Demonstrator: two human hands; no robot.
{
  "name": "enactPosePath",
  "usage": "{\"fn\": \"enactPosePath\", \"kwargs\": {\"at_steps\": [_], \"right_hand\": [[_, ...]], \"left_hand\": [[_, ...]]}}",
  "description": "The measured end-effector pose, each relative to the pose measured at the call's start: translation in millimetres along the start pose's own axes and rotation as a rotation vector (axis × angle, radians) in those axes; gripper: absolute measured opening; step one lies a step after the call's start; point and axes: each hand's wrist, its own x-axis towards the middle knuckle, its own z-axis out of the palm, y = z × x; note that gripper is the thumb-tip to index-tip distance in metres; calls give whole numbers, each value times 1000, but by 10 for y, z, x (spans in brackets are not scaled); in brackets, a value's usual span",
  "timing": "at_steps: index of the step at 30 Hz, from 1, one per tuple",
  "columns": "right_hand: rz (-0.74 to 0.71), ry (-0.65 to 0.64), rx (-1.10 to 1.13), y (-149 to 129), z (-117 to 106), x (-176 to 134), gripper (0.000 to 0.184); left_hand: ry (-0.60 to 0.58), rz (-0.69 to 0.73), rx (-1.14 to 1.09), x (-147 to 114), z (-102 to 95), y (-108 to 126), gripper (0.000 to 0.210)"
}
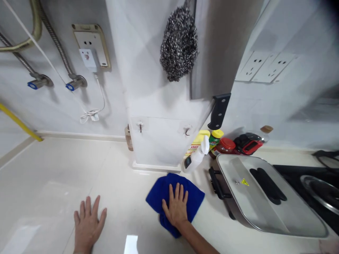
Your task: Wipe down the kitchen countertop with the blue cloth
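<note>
A blue cloth lies spread on the white countertop, its edges uneven and folded at the front. My right hand rests flat on top of it with the fingers stretched out. Further left, my left hand is laid palm down on the bare countertop, fingers spread, holding nothing. Just behind the cloth stand the foot of a white pillar and a white spray bottle.
To the right sits a lidded electric pan beside a black stove. Several bottles and a red-lidded jar line the wall. A steel scrubber and a black-handled knife hang above. Water valves and a socket are at left.
</note>
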Motion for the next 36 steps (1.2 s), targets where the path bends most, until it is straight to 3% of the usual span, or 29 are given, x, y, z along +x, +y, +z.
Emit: {"fn": "enactPosePath", "kwargs": {"at_steps": [8, 12, 16, 21, 30, 36], "right_hand": [[-411, -244, 278, -987, -380, 310, 87], [-645, -339, 400, -1107, -514, 358, 81], [-730, -364, 473, -1019, -523, 191, 76], [-678, -324, 410, -911, -366, -209, 79], [-508, -61, 255, -833, -115, -650, 69], [-322, 44, 150, -420, 73, -975, 61]], "left_hand": [[-38, -15, 60, -21, 34, -53, 66], [-31, -18, 76, -43, 31, -67, 62], [-17, -15, 73, -54, 57, -87, 59], [6, -17, 33, -34, 99, -95, 58], [47, -2, -74, -13, 233, -94, 61], [-51, 110, -158, -39, 293, -317, 62]]}}
